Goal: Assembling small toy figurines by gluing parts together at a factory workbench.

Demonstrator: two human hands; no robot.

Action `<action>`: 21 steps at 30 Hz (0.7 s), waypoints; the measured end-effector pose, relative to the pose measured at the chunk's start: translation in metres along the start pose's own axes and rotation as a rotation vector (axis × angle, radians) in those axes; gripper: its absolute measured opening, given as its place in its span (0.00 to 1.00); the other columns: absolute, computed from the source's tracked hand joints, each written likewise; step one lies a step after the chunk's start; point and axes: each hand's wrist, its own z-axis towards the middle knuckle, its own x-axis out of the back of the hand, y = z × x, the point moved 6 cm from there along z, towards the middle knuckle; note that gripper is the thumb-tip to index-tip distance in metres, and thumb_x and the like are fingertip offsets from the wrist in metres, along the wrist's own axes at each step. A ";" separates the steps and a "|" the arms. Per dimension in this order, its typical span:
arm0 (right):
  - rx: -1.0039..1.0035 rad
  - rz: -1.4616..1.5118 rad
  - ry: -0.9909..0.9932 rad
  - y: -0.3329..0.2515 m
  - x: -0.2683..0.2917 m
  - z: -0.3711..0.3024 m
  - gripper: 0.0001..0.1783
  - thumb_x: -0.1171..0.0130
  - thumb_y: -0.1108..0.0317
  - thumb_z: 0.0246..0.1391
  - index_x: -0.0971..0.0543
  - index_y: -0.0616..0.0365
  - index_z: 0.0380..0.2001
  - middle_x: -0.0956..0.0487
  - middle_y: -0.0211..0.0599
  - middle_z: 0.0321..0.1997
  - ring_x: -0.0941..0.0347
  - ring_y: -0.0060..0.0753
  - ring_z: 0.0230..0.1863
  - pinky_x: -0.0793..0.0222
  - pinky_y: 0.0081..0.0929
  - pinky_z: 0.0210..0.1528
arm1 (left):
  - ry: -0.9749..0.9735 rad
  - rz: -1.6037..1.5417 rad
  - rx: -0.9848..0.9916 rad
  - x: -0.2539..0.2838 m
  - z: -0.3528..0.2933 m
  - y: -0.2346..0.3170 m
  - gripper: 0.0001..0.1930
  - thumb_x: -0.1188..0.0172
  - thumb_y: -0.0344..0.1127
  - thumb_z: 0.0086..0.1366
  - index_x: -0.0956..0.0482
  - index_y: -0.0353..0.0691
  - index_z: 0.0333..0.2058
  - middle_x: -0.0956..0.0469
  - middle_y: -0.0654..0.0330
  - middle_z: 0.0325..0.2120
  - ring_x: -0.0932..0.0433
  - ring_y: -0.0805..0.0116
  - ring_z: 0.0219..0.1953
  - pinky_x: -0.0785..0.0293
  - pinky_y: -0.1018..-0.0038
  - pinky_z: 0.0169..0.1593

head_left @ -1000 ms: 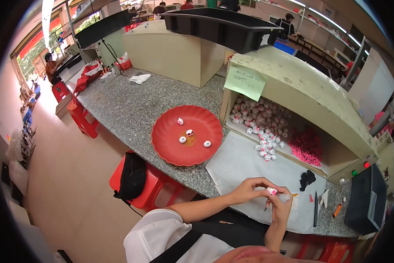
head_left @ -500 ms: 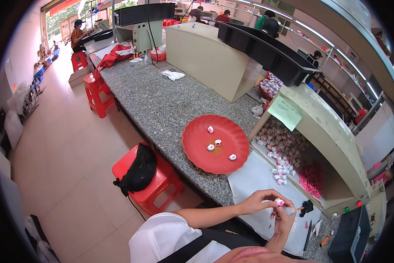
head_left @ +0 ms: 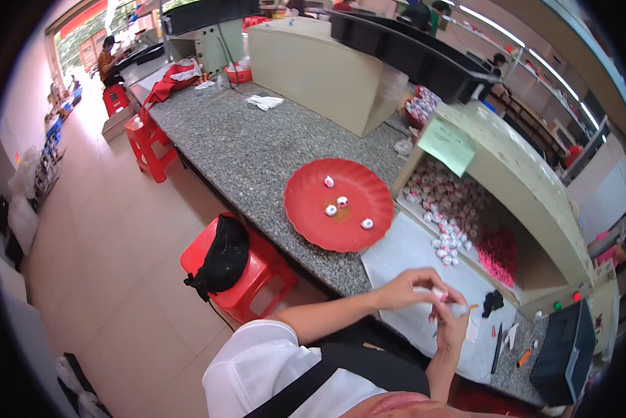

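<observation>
1. A small piece (head_left: 439,295), white and pink, is showing blurred above the paper (head_left: 394,265).
2. My left hand (head_left: 409,288) is pinching it, fingertips nearly together.
3. My right hand (head_left: 452,329) is gripping a stick (head_left: 474,306) close beside it.
4. Four white beads (head_left: 367,223) are lying in the red dish (head_left: 306,217).

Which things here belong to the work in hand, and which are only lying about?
Probably belonging:
small white-and-pink rounded piece in the fingers
heaped white-and-pink pieces
heap of small bright-pink bits
round red scalloped plate

Probably just lying about:
black fabric bundle on the red plastic stool
crumpled white cloth or paper
</observation>
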 end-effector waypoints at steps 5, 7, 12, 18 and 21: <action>0.038 -0.069 0.042 0.004 0.029 0.002 0.27 0.51 0.79 0.35 0.39 0.64 0.45 0.31 0.36 0.27 0.39 0.17 0.18 0.42 0.11 0.16 | 0.597 0.965 -0.048 0.107 -0.016 0.073 0.12 0.47 0.27 0.49 0.30 0.34 0.36 0.27 0.62 0.27 0.30 0.77 0.29 0.34 0.81 0.34; 0.010 -0.060 0.119 0.016 0.059 0.001 0.27 0.51 0.79 0.36 0.40 0.63 0.45 0.31 0.36 0.28 0.39 0.17 0.19 0.42 0.12 0.17 | 0.618 1.318 0.191 0.145 -0.022 0.075 0.16 0.44 0.29 0.46 0.30 0.37 0.37 0.27 0.57 0.28 0.28 0.71 0.31 0.34 0.79 0.35; 0.079 -0.056 0.237 0.022 0.094 -0.002 0.29 0.50 0.78 0.36 0.45 0.61 0.46 0.34 0.37 0.34 0.38 0.20 0.23 0.39 0.15 0.23 | 0.411 1.559 -0.072 0.097 0.027 0.058 0.10 0.43 0.31 0.44 0.28 0.37 0.28 0.28 0.54 0.26 0.30 0.60 0.31 0.35 0.72 0.37; 0.160 0.051 0.225 0.022 0.102 -0.013 0.25 0.57 0.79 0.32 0.45 0.58 0.41 0.39 0.42 0.40 0.37 0.27 0.28 0.38 0.20 0.25 | -0.219 1.640 -0.420 -0.007 0.108 -0.062 0.11 0.45 0.29 0.42 0.28 0.40 0.30 0.28 0.58 0.27 0.33 0.62 0.39 0.41 0.68 0.45; 0.162 0.108 0.218 0.022 0.108 -0.018 0.23 0.59 0.78 0.29 0.44 0.57 0.37 0.40 0.43 0.40 0.37 0.30 0.29 0.37 0.22 0.25 | -0.437 1.958 -0.306 -0.001 0.121 -0.115 0.14 0.46 0.28 0.39 0.28 0.42 0.30 0.28 0.60 0.27 0.34 0.63 0.41 0.45 0.67 0.49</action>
